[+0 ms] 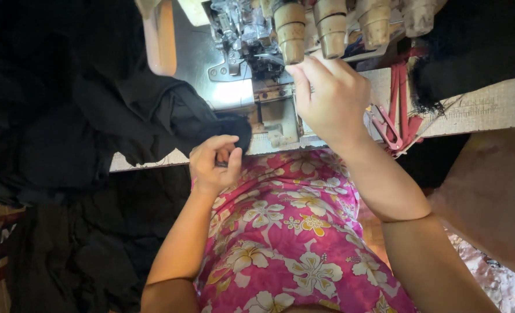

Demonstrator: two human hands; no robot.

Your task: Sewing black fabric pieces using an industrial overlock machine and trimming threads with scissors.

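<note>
dim workshop light falls on a pale, worn counter (489, 107) that carries an overlock sewing machine (251, 52), with four tan thread cones (333, 26) lined up along its top. i look down over a pink flowered dress (292, 232) at both hands.

my left hand (214, 162) sits at the near edge of the counter, its fingers (225, 142) curled together and pinched on a corner of black fabric (153, 110). that cloth spreads away to the left of the fingers, bunched in deep folds across the counter and spilling over the edge toward the floor. its leading end lies just ahead of the fingers, close to the machine's metal plate (231, 93).

my right hand (333, 101) is raised just below the cones, fingers loosely together and straight, index tip near the machine's front; i cannot tell whether it grips anything, perhaps a thread too fine to see. red-handled scissors (399, 116) hang just right of it.

i judge the fabric light, limp and drapey, with no stiffness; it likely slides easily and sags under its own hanging weight. the best hold looks to be a pinch at the edge near the plate, with the bulk supported on the counter so it does not drag.
</note>
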